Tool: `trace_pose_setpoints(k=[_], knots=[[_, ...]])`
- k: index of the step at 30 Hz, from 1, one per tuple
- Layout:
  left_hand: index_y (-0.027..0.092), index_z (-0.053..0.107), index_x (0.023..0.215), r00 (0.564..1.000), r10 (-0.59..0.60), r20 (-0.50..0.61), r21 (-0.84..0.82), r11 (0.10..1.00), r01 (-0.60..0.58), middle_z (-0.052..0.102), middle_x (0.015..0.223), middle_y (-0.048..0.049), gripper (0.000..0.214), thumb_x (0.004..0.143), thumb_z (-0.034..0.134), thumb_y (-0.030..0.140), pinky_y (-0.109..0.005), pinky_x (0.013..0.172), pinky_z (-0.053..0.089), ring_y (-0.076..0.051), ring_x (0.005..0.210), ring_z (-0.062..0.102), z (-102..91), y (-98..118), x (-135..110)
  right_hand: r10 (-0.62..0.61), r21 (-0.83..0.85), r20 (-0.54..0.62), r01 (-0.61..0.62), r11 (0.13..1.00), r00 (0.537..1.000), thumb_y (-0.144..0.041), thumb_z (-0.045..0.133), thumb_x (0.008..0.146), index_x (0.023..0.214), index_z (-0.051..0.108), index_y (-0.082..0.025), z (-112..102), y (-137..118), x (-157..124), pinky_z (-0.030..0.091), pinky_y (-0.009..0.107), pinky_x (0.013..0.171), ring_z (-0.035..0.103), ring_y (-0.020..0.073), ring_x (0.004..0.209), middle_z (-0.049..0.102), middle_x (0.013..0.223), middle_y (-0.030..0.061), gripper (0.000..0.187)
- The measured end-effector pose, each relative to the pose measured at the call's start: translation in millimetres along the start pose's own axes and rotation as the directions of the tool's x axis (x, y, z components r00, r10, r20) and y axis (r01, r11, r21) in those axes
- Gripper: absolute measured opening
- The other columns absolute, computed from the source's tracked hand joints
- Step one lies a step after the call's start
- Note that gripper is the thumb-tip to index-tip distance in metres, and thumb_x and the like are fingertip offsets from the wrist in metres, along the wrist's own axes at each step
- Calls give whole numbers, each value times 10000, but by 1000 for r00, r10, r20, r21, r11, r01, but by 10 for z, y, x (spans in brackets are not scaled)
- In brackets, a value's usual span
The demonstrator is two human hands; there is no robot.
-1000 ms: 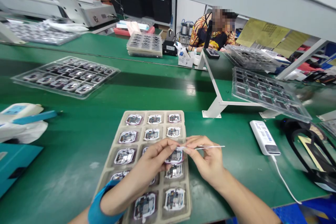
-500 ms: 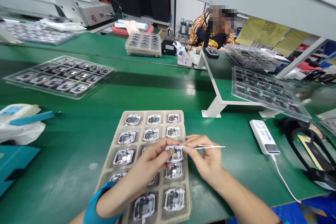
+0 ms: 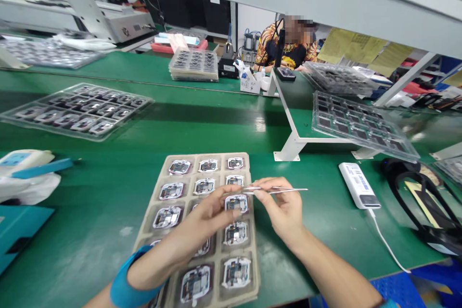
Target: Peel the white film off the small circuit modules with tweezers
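Over the pulp tray point(image 3: 207, 156), your open left hand point(image 3: 187, 231) sits at the circuit board point(image 3: 236, 204) while your right hand point(image 3: 283, 214), just apart, pinches steel tweezers point(image 3: 277, 190): keep those tips steady!

You're in an electronics assembly workshop: long green-matted workbenches point(image 3: 90, 231) carry clear blister trays point(image 3: 75, 111) of circuit boards point(image 3: 204, 186), with a co-worker point(image 3: 287, 48) across the line.

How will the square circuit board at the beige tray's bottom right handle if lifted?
This small square circuit board likely feels stiff but fragile, with tiny exposed parts on top. It's probably light, and its thin edges may be awkward for bare fingers.
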State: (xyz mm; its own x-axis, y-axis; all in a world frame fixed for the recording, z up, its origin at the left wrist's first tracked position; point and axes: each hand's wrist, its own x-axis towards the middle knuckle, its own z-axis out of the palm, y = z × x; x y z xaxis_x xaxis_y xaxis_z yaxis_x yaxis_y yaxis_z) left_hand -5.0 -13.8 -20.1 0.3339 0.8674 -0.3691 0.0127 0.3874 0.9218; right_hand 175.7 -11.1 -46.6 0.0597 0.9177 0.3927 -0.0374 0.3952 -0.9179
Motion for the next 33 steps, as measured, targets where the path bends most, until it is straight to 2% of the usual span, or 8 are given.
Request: trace_pose_setpoints(k=[4,8,13,18,21,25,28,33], knots=[[246,556,1048,983,182,25,236,955,-183,645,833,24,324,769,708,307,-313,709,511,-196,774,621,-76,-126,53,2,17,-26,-2,1000,1000,-204,728,863,909,677,-237,-29,3,18,622,371,812,759,206,896,778,911,39,76],[211,583,1150,964,264,-20,614,764,-197,637,727,26,315,862,617,335,-319,602,483,-197,612,579,-114,-205,98,-2,25,-13,3,1000,1000,-216,721,870,915,668,-235,-27,0,12,625,382,817,758,210,903,778,924,47,72],[223,679,1137,858,506,91,835,431,-343,654,1265,-119,291,848,644,238,-511,986,483,-334,1172,569,-90,-293,148,-17,26,-13,18,999,1000,-204,722,867,918,669,-238,-25,-18,9,617,364,824,751,202,912,777,922,35,80],[199,674,1085,822,552,142,922,228,-313,672,1209,-128,192,929,568,235,-498,936,497,-323,1122,585,-73,-328,38,-49,20,-24,49,999,999,-188,727,862,911,673,-241,-29,-59,17,608,374,846,746,202,915,779,914,33,91],[209,698,895,817,530,228,962,6,-273,723,1053,-105,114,926,597,253,-452,843,488,-327,1026,610,-82,-369,-100,-54,16,-24,54,998,998,-198,728,862,907,673,-239,-28,-78,20,609,386,849,751,210,911,783,906,37,82],[176,731,1017,790,536,297,946,-280,-166,750,1077,-146,171,917,617,255,-468,879,434,-359,1061,609,-44,-461,-253,-54,25,-15,54,998,998,-212,722,873,918,668,-239,-25,-76,14,612,388,842,753,210,907,782,909,38,75],[161,740,1017,789,536,301,930,-349,-118,751,1110,-169,201,921,588,249,-480,885,418,-371,1067,616,9,-486,-289,-43,36,-4,43,998,999,-215,721,876,933,666,-244,-26,-59,5,612,384,844,752,208,916,780,926,36,84],[195,755,910,819,522,240,958,-266,-110,754,1170,-152,150,908,613,245,-480,907,418,-376,1109,619,9,-525,-255,-34,43,-6,34,998,999,-185,727,870,941,673,-248,-30,-41,0,605,370,843,749,198,919,775,938,28,110]])
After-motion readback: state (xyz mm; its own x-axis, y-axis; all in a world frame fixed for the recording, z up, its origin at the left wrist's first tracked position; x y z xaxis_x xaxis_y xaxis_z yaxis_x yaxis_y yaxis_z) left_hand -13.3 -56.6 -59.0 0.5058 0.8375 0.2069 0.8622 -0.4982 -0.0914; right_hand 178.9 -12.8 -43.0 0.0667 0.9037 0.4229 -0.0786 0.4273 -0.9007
